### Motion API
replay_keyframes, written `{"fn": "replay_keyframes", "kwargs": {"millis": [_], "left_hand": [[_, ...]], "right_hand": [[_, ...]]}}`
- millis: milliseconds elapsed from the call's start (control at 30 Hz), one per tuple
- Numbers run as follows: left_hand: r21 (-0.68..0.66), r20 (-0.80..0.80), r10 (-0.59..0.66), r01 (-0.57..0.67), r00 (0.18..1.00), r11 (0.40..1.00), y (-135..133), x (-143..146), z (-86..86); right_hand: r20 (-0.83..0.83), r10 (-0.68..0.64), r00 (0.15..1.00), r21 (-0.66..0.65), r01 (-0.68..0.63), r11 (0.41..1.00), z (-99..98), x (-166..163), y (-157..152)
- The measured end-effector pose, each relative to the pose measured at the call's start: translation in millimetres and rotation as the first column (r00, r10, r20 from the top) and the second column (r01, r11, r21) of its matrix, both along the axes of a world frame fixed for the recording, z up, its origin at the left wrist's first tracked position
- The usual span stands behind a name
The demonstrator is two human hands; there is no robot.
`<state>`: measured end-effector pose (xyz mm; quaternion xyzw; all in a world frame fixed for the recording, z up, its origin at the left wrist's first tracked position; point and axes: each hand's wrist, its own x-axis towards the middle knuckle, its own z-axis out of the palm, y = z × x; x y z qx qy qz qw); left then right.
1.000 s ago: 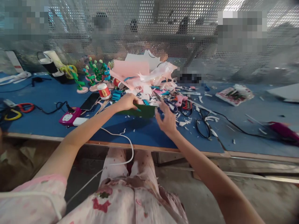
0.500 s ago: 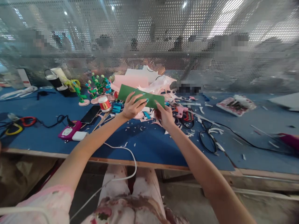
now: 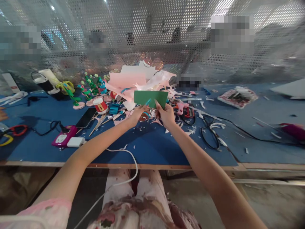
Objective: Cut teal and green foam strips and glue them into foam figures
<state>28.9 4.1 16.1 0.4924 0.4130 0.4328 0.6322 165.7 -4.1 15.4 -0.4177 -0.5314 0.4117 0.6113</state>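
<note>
A green sheet of paper is held upright above the blue table. My left hand pinches its lower left edge, fingers closed on it. My right hand grips its lower right edge, and the two hands almost touch. Behind the sheet lies a heap of pink and white paper scraps.
Small green-and-pink paper flower figures and a red-and-white glue pot stand at the left. A phone, a magenta charger, black cables, a pink glue gun and a perforated metal screen surround the work area.
The green sheet was lifted off the table, then swung from tilted to upright. My right hand took hold of it, and both hands closed together at its lower edge.
</note>
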Motion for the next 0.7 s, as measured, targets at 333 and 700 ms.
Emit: {"fn": "replay_keyframes", "kwargs": {"millis": [333, 700], "left_hand": [[0.223, 0.130, 0.038, -0.067, 0.991, 0.973, 5.6, -6.7, -15.9], [0.349, 0.120, 0.321, -0.342, 0.940, 0.872, 13.1, -11.7, -15.2]], "right_hand": [[0.156, 0.162, 0.974, -0.015, -0.162, 0.987, -3.6, 2.3, 1.3], [0.970, -0.148, 0.195, 0.091, 0.273, 0.958, 3.9, 67.0, 14.6]]}}
